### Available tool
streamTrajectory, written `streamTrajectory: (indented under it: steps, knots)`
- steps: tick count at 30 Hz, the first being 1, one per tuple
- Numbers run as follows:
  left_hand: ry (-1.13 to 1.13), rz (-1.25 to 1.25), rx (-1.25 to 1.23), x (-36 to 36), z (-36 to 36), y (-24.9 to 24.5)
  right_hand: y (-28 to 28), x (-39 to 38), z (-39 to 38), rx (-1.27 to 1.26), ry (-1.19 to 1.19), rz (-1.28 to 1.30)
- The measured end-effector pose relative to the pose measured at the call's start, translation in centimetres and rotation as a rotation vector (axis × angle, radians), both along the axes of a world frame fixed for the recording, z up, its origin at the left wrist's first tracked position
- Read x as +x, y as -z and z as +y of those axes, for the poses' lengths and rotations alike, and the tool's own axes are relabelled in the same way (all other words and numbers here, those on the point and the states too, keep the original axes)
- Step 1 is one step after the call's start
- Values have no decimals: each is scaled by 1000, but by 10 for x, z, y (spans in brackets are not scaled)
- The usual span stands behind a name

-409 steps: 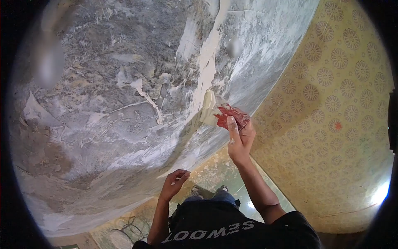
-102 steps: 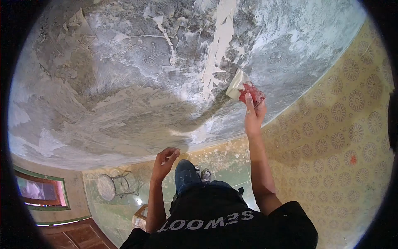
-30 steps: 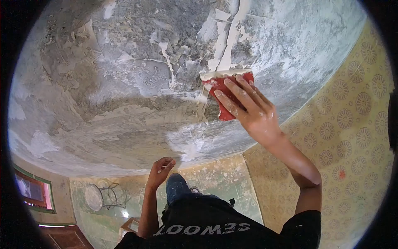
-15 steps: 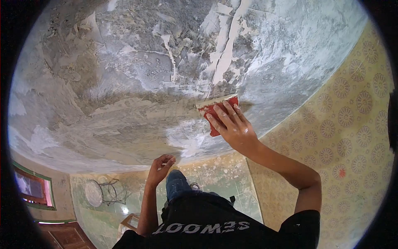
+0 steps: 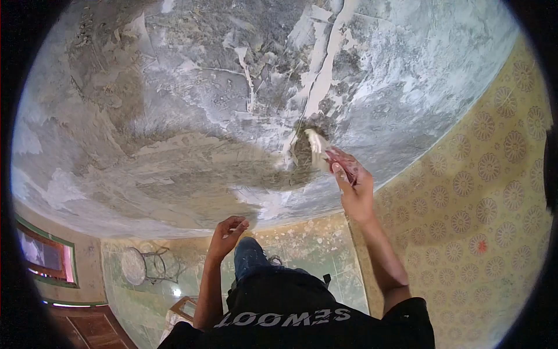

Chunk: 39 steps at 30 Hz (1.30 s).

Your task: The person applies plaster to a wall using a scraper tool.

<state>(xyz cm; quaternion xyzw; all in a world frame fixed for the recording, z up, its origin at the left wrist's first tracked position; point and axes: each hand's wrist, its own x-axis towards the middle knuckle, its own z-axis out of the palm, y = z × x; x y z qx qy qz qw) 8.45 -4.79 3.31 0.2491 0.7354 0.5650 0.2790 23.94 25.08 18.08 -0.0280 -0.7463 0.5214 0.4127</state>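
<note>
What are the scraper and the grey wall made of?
Scraper: the red part, dulled by pale smears, may be plastic or painted metal by its colour; whitish coating leaves the blade unclear.
Grey wall: probably cement or plaster, mostly matte, judging by mottled patches and ridges.

**Head-Worn Camera Looks Forward and Down**

A single camera, worn on the person's head, peers down over a black shirt [image 5: 267, 292], which spreads along the bottom edge, below the grip of the right hand [image 5: 357, 191]. It faces a rough gray wall [image 5: 192, 125], seen close and bowing across the frame above and left of the grip, with a patterned wall [image 5: 462, 247] to the grip's right. The floor [image 5: 334, 256] shows below the grip, seen from above; a stool [image 5: 133, 266] stands farther off, to its lower left. The wide lens curves long edges, and darkness rounds off the corners.
</note>
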Motion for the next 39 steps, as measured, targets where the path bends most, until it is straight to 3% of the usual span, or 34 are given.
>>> streamTrajectory:
  steps: [1, 4, 8, 12, 14, 18, 22, 25, 27, 33, 37, 39]
  knots:
    - [7, -19, -3, 0, 5, -5, 3, -1, -7, -2, 1, 4]
    - [87, -47, 163, 9, 32, -27, 16, -9, -33, -717, 20, 157]
    - [184, -123, 262, 32, 73, -59, 16, -22, -64, -988, -39, 278]
    - [238, -264, 488, 51, 106, -87, 22, -23, -79, -1079, -43, 335]
    - [175, -329, 566, 60, 116, -95, 25, -21, -86, -1078, -28, 277]
    - [101, -335, 488, 59, 123, -89, 37, -19, -97, -875, 92, 173]
    - [80, -443, 490, 59, 118, -77, 51, -15, -100, -847, 118, 151]
    - [45, -563, 547, 56, 114, -64, 49, -9, -94, -687, 106, 150]
    - [61, -659, 560, 49, 109, -55, 56, 5, -82, -559, -36, 32]
    - [198, -878, 483, 35, 104, -20, 83, 25, -61, -320, -76, -243]
    - [144, -961, 407, 37, 107, -10, 72, 18, -51, -116, -123, -420]
    - [70, -994, 433, 37, 112, -2, 79, 9, -45, -41, -124, -386]
